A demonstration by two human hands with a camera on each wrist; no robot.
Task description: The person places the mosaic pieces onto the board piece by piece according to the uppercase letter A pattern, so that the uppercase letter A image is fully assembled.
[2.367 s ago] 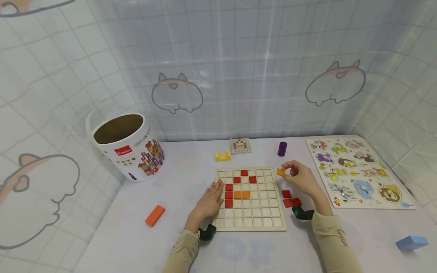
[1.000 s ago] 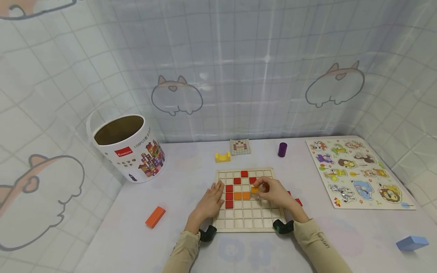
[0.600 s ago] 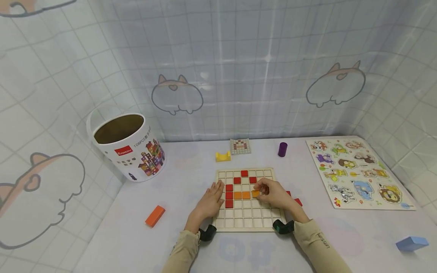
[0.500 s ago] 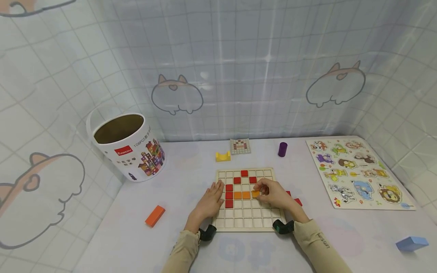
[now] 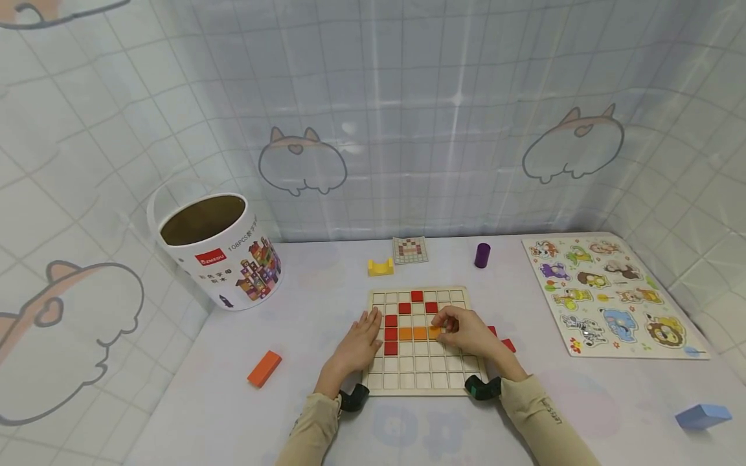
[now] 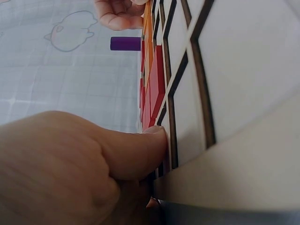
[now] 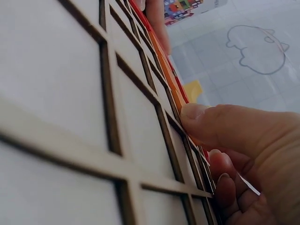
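Note:
A wooden grid board (image 5: 423, 380) lies on the table with several red tiles (image 5: 391, 334) and a row of orange tiles (image 5: 412, 333) in its cells. My left hand (image 5: 357, 346) rests along the board's left edge, fingers straight; in the left wrist view its thumb (image 6: 140, 152) presses on the rim. With thumb and forefinger my right hand (image 5: 466, 331) pinches an orange tile (image 5: 434, 332), which sits at the right end of the orange row. The right wrist view shows the right thumb (image 7: 206, 119) at that tile, its far side hidden by the fingers.
Loose red tiles (image 5: 509, 345) lie right of the board, partly behind the right wrist. Behind it are a pattern card (image 5: 410, 250), a yellow block (image 5: 381, 266) and a purple cylinder (image 5: 482, 255). A bucket (image 5: 256, 272), orange block (image 5: 265, 369), animal puzzle (image 5: 594, 304) and blue block (image 5: 702, 415) stand farther out.
My right hand has brought the orange tile from the board's right side onto the grid, and the tile has moved slightly left and down into the orange row. The left hand stays put.

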